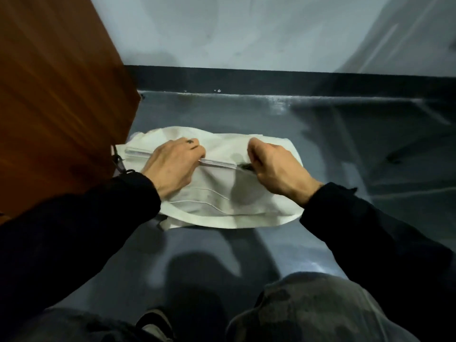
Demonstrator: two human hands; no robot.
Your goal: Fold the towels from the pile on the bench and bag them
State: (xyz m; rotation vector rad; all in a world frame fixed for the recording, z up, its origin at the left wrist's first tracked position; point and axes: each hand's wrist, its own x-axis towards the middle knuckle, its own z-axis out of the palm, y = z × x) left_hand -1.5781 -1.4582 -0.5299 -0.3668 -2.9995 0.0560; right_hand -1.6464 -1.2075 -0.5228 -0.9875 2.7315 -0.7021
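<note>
Towels (222,201), white and folded inside a clear plastic bag (271,144), lie at the centre of the frame on the grey floor (320,114). The left hand (172,161) presses its curled fingers (195,150) on the bag's zip strip (217,163); the right hand (274,166) pinches the same strip further right. The cloth is soft, with stitched hems. A brown wooden panel (54,95) fills the upper left, touching the bag's corner. Dark sleeves and camouflage trousers (308,309) crowd the lower frame.
</note>
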